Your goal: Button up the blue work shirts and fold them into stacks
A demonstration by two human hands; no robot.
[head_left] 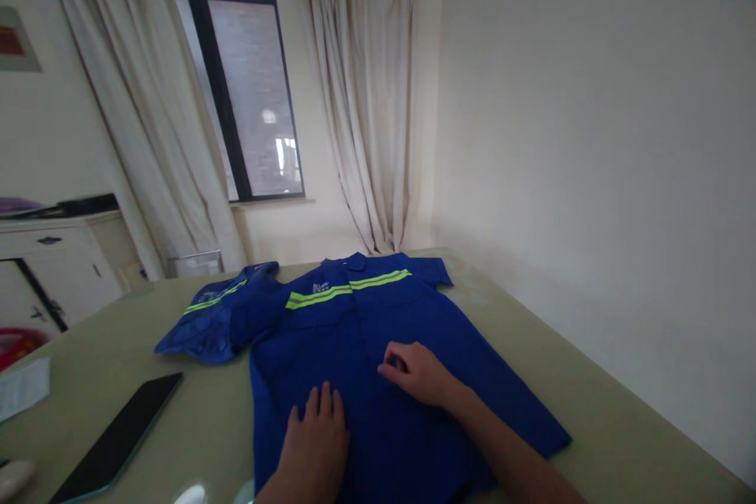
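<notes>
A blue short-sleeved work shirt (407,315) lies spread front up on the table, its collar at the far end. A yellow-green and grey reflective stripe crosses its chest, with small white lettering above the stripe at left. My left hand (316,437) lies flat on the lower left part of the shirt, fingers stretched out and a little apart. Over the middle of the shirt, just right of its front closure, my right hand (420,374) is curled, thumb and forefinger forming a ring with nothing visible inside. Whether its fingertips touch the cloth I cannot tell.
Left of the shirt lies a folded blue garment (216,323) with a similar stripe. A dark tablet-like slab (121,437), a white paper (24,387) and a pale rounded object (15,478) lie on the greenish table (194,409). A wall (591,173) runs along the right.
</notes>
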